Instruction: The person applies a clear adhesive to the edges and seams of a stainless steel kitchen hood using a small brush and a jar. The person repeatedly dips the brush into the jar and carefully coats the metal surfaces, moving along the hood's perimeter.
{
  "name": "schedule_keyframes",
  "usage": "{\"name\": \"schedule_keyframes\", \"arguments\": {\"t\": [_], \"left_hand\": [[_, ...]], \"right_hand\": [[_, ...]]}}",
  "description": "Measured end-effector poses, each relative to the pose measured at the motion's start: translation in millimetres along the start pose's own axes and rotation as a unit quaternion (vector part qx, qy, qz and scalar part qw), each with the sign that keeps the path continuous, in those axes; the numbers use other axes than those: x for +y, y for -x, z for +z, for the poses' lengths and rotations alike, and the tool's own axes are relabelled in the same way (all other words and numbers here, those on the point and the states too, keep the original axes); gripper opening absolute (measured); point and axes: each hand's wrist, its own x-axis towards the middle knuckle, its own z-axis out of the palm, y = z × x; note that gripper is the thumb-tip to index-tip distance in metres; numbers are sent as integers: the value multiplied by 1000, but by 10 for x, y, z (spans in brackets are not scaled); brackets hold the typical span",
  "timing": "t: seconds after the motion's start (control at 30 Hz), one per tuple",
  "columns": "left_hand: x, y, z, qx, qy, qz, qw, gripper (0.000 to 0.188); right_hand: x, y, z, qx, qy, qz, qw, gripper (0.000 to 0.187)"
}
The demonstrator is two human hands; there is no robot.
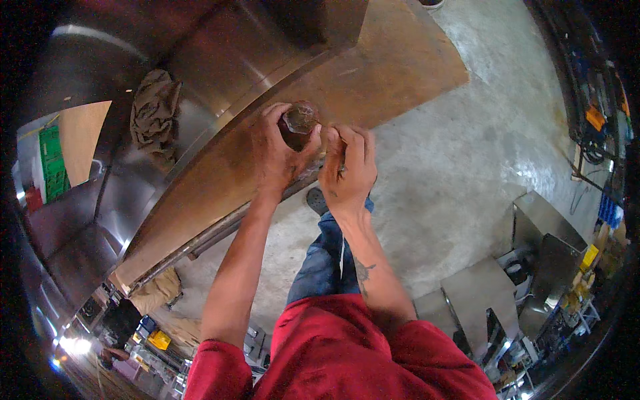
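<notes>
My left hand (277, 150) is wrapped round a round container (301, 119), with the thumb on its near side and the fingers on its far side. The container looks see-through and brownish, with a shiny rim; its exact kind I cannot make out. Right beside it, my right hand (348, 157) is closed, its fingers bent in toward the thumb. Whatever those fingers hold, if anything, is hidden. Both hands are above a brown wooden board (220, 193) that forms a worktop.
Large shiny sheet-metal panels (220, 60) rise along the board's far left side, with a crumpled brown cloth (155, 113) on them. Grey concrete floor (440, 180) lies to the right. Metal sheets and boxes (480, 293) stand at lower right, and shelves with tools line the right edge.
</notes>
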Motion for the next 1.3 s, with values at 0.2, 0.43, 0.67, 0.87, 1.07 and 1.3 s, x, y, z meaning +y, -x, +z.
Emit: {"name": "schedule_keyframes", "arguments": {"t": [0.2, 0.43, 0.67, 0.87, 1.07, 1.3], "left_hand": [[-95, 19, 33, 21, 1, 32, 999, 73], [-45, 22, 47, 17, -2, 7, 1000, 72], [-140, 74, 147, 45, 34, 1, 998, 71], [-126, 32, 86, 29, -12, 25, 999, 73], [-128, 33, 81, 27, -5, 25, 999, 73], [-137, 33, 84, 30, -8, 35, 999, 73]], "right_hand": [[23, -41, 109, -9, 2, -17, 1000, 13], [23, -118, 33, 51, -1, -49, 997, 10], [286, -679, 236, 229, -70, 137, 961, 29], [487, -937, 458, 246, -61, 176, 951, 32], [556, -933, 524, 253, -74, 145, 954, 34], [602, -917, 535, 243, -42, 132, 960, 33]]}}
